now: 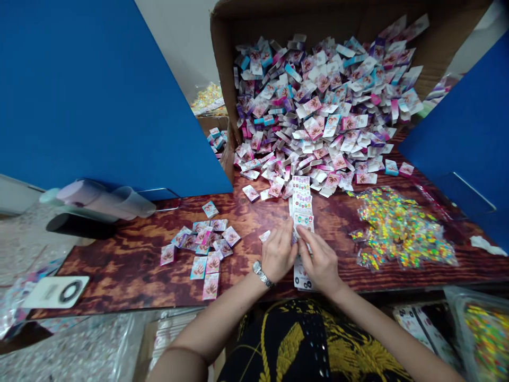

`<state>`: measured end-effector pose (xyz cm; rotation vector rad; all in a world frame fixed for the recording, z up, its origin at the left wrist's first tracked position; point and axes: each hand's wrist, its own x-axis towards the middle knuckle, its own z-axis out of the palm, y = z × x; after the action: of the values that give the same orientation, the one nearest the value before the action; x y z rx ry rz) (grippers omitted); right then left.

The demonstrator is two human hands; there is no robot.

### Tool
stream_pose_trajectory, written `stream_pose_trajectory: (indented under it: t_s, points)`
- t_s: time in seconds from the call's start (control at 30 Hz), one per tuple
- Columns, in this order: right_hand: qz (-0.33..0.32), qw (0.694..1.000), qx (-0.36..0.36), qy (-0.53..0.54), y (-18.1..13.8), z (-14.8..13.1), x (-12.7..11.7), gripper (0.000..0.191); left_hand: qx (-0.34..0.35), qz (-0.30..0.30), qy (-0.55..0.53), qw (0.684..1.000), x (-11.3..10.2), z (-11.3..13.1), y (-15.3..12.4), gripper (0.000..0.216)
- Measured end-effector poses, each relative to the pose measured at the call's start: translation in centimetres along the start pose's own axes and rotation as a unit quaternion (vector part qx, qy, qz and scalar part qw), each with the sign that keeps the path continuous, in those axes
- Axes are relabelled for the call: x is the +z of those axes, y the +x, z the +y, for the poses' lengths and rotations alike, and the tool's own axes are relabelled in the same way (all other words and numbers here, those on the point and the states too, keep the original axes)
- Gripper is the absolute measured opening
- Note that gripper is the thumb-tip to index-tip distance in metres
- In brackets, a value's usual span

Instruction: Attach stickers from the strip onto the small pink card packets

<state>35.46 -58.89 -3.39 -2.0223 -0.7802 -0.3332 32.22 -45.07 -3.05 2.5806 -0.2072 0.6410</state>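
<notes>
Both my hands meet over a column of printed white cards [303, 220] with small round pictures, overlapped on the table. My left hand [278, 252], with a metal watch [262, 274] at the wrist, has its fingers closed together. My right hand [319, 261] is closed too, its fingertips almost touching the left ones. A hint of purple shows between the fingers, but what they pinch is mostly hidden. More cards [301, 277] stick out below the hands. A small white piece [264, 236] lies left of my left hand.
A large cardboard carton [222, 69] on its side spills small open boxes [318, 122] onto the table. Closed little boxes [210, 265] lie in a group at left. Bags of colourful bits [401, 228] sit at right. A white phone-like object [58, 292] and cups [133, 202] stand at left.
</notes>
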Motion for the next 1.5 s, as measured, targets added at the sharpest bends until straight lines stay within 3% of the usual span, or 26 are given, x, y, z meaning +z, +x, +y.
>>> stream_pose_trajectory:
  t_s: [0.2,0.4,0.5,0.6,0.73,0.83,0.9,1.0,1.1,1.17,1.3,1.37,1.5]
  points:
    - [-0.022,0.998,-0.052,0.007,-0.1,0.0,0.2,0.047,0.006,0.001,-0.001,1.000,-0.1,0.0,-0.3,0.063]
    - [-0.068,0.993,0.052,0.082,1.3,0.3,-0.5,0.047,-0.053,0.008,-0.025,0.998,-0.5,-0.3,-0.2,0.067]
    - [-0.056,0.997,0.005,0.058,1.5,0.1,-0.2,0.058,-0.055,0.012,-0.037,0.998,-0.3,0.0,-0.2,0.068]
    - [-0.083,0.995,-0.036,0.045,1.5,0.0,0.0,0.055,-0.045,0.010,-0.029,0.999,-0.3,0.0,-0.6,0.068]
    - [-0.136,0.989,-0.024,0.046,2.5,1.4,-1.6,0.055,-0.039,-0.039,0.049,0.997,-2.4,-2.3,-1.3,0.058]
    - [-0.114,0.990,-0.083,-0.024,3.5,3.5,-3.3,0.053,-0.115,-0.053,0.169,0.978,-4.9,-5.3,-1.5,0.052]
    - [-0.131,0.980,-0.128,-0.073,3.8,4.7,-3.9,0.052,-0.134,-0.035,0.202,0.969,-6.1,-6.6,-1.5,0.054]
    - [-0.188,0.956,-0.148,-0.169,3.3,5.6,-3.3,0.056,-0.119,-0.010,0.124,0.985,-6.2,-6.7,-1.8,0.049]
    - [-0.224,0.932,-0.132,-0.253,2.3,5.9,-1.8,0.049,-0.162,-0.037,-0.053,0.985,-4.7,-4.8,-2.1,0.037]
    - [-0.230,0.925,-0.129,-0.275,1.7,6.0,-1.1,0.040,-0.223,-0.079,-0.184,0.954,-3.3,-3.5,-2.1,0.034]
    - [-0.236,0.921,-0.143,-0.276,1.2,6.0,-0.7,0.040,-0.320,-0.151,-0.389,0.851,-1.2,-2.1,-1.7,0.036]
    - [-0.234,0.921,-0.144,-0.276,1.2,6.0,-0.9,0.045,-0.366,-0.166,-0.440,0.803,-0.6,-2.0,-1.5,0.039]
    - [-0.179,0.935,-0.173,-0.253,1.7,5.8,-1.8,0.034,-0.442,-0.161,-0.500,0.727,-0.4,-1.5,-1.3,0.045]
